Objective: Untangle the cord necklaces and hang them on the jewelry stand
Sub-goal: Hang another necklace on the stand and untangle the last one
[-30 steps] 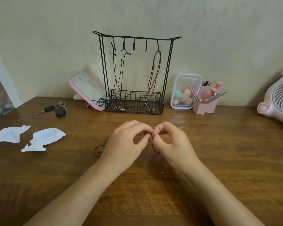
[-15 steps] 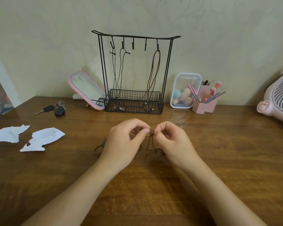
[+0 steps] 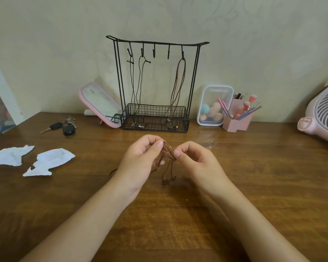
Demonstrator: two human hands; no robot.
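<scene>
Untangling is in hand: the left hand (image 3: 140, 157) and right hand (image 3: 195, 159) each pinch the brown cord tangle (image 3: 168, 157) above the worktop's (image 3: 254, 176) middle, pendant ends dangling; next, probably tease the strands apart, then carry one to a free hook on the stand (image 3: 155, 44) at the back edge.

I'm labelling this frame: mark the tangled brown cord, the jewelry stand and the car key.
tangled brown cord (image 3: 168, 151), head view, on the bunched strands
jewelry stand (image 3: 155, 126), head view, on the basket's front mesh
car key (image 3: 55, 126), head view, on its black head
</scene>
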